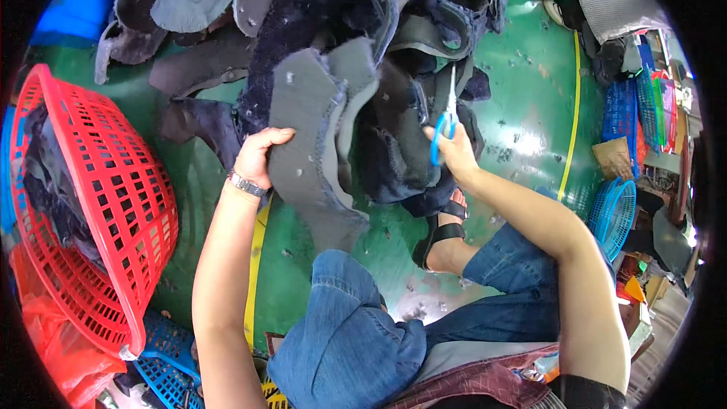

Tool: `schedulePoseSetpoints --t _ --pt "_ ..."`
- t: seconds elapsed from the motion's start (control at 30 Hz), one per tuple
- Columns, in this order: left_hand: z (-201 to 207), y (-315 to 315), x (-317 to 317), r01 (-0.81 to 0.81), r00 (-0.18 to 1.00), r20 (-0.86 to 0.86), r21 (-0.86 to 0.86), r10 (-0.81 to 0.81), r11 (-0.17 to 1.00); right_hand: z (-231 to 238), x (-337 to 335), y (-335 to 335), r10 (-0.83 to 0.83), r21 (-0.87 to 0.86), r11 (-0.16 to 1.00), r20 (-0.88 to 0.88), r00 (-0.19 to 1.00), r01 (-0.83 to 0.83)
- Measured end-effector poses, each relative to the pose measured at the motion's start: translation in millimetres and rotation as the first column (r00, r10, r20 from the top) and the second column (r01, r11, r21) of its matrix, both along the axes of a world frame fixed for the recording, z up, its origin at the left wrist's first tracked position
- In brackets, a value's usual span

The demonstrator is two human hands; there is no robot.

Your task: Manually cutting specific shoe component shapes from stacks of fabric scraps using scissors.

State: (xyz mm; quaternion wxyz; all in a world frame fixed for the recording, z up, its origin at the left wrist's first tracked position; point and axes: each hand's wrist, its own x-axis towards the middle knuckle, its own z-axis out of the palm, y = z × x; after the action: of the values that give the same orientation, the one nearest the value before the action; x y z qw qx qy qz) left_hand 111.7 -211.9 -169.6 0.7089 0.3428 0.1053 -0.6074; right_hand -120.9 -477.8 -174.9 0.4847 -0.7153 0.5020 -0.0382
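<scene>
My left hand (260,157) grips the left edge of a long grey fabric piece (314,136) with a dark blue fuzzy border, holding it up above my knee. My right hand (454,148) holds blue-handled scissors (447,117), blades pointing up and away, a little to the right of the grey piece. A metal watch sits on my left wrist. Behind both hands lies a big heap of dark blue and grey fabric offcuts (333,7) on the green floor (530,91).
A red plastic basket (113,204) with dark fabric inside stands at the left. Blue baskets (613,208) and stacked crates sit at the right. My denim-clad legs and a black sandal (443,231) are below. Yellow lines cross the floor.
</scene>
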Motion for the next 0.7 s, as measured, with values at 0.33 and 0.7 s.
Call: schedulePoseSetpoints --t 0.33,0.7 --pt "129.0 56.4 40.5 -0.136 0.919 0.373 -0.004 0.127 0.991 93.1 121.6 99.8 0.362 -0.488 0.869 0.521 0.773 -0.078" --pt "64.7 73.0 -7.7 -0.181 0.859 0.495 0.057 0.129 0.982 117.0 157.4 177.5 -0.662 0.852 0.511 0.475 0.580 -0.114"
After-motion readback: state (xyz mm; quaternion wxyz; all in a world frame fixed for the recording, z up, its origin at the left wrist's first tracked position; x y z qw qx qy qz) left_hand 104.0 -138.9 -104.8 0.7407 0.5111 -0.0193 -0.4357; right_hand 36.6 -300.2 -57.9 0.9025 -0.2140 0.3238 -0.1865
